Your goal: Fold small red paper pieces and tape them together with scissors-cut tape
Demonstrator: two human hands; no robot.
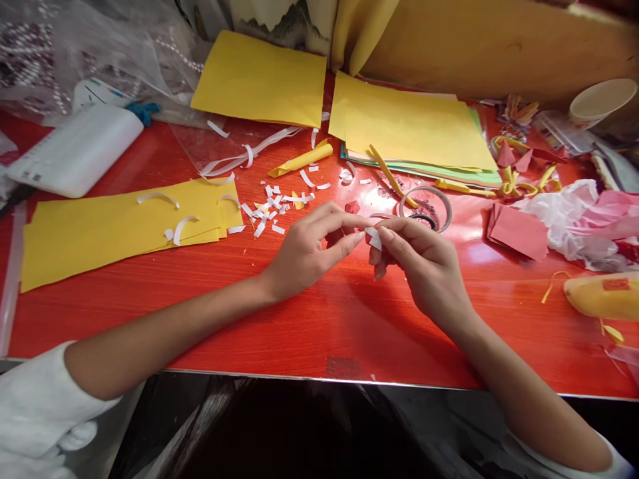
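Observation:
Above the red table [279, 332], my left hand [312, 246] and my right hand [424, 263] meet at their fingertips. Between them is a small piece of paper [374, 238], white on the side I see, with some dark red showing below it. The right thumb and fingers pinch it; the left thumb and index finger close on its left edge. Part of the piece is hidden by fingers. Just behind the hands lie a roll of tape [444, 203] and a small red folded paper [352, 207]. White paper scraps [269, 206] are scattered left of them.
Yellow paper strips [100, 226] lie at left, near a white device [80, 150]. Behind are yellow sheets [264, 80], a stack of coloured paper [409, 126] and a rolled yellow paper [302, 158]. Red paper squares [519, 233], crumpled tissue [564, 213] and a cup [602, 103] stand right.

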